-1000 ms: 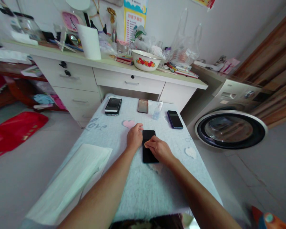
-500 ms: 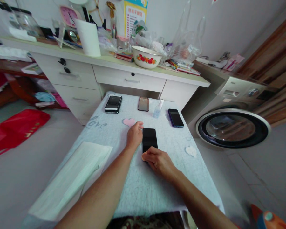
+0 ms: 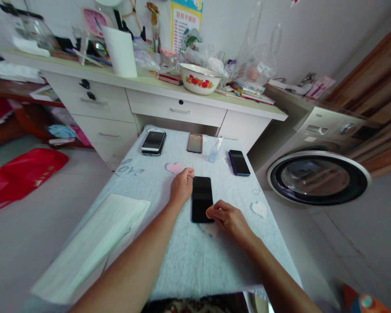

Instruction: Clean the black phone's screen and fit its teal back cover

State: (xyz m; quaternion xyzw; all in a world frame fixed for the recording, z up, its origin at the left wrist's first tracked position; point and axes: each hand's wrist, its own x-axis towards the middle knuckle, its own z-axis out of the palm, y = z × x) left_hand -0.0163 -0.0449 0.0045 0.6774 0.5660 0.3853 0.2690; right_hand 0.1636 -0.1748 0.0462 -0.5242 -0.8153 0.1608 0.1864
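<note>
A black smartphone (image 3: 202, 195) lies face up on the cloth-covered table in front of me. My left hand (image 3: 181, 186) rests at its upper left edge, fingers curled against that side and holding it in place. Between the thumb and fingers of my right hand (image 3: 230, 219) is a small orange round pad (image 3: 210, 212), touching the lower right part of the screen. Most of the pad is hidden by the fingers. Beyond the phone stand a clear spray bottle (image 3: 214, 150) and a phone case (image 3: 195, 143).
Another phone (image 3: 239, 163) lies at the right, and stacked phones (image 3: 154, 142) at the far left. A white paper-like sheet (image 3: 94, 248) covers the near left. Behind are a drawer desk (image 3: 179, 108) with a flowered bowl (image 3: 200, 79) and a washing machine (image 3: 317, 176) at right.
My right hand has moved the orange pad from the phone's lower left to its lower right edge, uncovering the phone's bottom. My left hand stays at the phone's left side.
</note>
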